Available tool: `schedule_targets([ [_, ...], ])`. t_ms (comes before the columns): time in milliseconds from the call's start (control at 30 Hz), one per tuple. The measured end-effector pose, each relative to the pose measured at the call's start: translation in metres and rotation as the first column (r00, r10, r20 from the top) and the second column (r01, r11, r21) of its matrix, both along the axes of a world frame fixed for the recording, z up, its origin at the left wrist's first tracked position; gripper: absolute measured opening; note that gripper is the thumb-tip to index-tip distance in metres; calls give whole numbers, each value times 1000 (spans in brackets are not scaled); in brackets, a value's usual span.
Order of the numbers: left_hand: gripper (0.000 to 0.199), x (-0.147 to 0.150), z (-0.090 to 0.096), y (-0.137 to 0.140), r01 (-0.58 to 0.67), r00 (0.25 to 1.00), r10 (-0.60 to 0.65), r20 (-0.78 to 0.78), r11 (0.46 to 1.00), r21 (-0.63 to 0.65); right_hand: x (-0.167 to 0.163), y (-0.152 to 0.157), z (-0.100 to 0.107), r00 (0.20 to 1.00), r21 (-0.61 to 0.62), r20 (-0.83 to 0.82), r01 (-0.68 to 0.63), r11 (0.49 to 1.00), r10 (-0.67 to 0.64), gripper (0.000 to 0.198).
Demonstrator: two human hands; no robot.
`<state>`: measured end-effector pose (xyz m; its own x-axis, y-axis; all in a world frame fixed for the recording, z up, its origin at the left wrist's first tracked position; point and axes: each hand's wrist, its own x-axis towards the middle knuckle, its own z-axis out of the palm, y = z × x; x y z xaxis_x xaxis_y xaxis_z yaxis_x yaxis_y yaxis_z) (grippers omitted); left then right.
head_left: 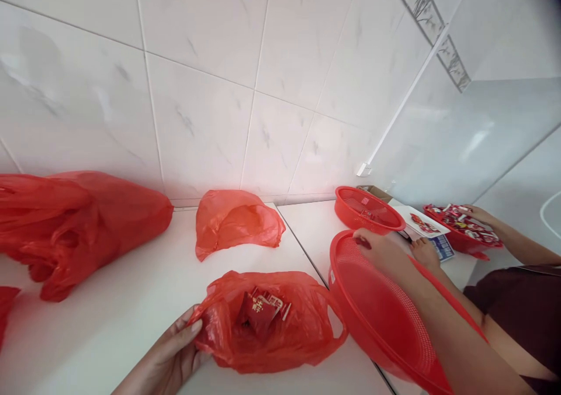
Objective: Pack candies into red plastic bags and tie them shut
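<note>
From where I stand, the person's left hand is closed on the left edge of an open bag, thumb on top of the thin, crinkled red plastic. The bag sits on the white table with its mouth gaping upward in a long oval, and a few flat, shiny red packets with gold lettering lie in its middle. A loop handle bows out at its right end, right up by a large basket of smooth red plastic with a perforated wall. The right hand is over that basket's far rim, fingers bent down; I can't tell whether they grip anything.

Bare tabletop runs to the left of the bag, while on the right the large basket crowds it (a dark seam in the table passes between them). Behind the bag lies a crumpled red sheet of plastic, and further left a bulky red bundle slumps near the tiled wall. Past the large basket stand a round basket and a co-worker in a dark top, one hand at a heaped candy basket.
</note>
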<state>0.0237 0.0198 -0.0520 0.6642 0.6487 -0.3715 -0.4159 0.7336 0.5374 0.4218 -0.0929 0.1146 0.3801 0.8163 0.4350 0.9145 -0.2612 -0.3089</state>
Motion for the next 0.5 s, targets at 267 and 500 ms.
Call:
schedule_targets([
  [267,36,0,5,0,8,1000,-8,-11,1000,17,-130,-8,-34,879,-44,66,-470,882,472,28],
  [500,38,-3,-5,3,3,999,-2,-42,1000,9,-161,-13,-97,901,-248,47,-408,879,431,54],
])
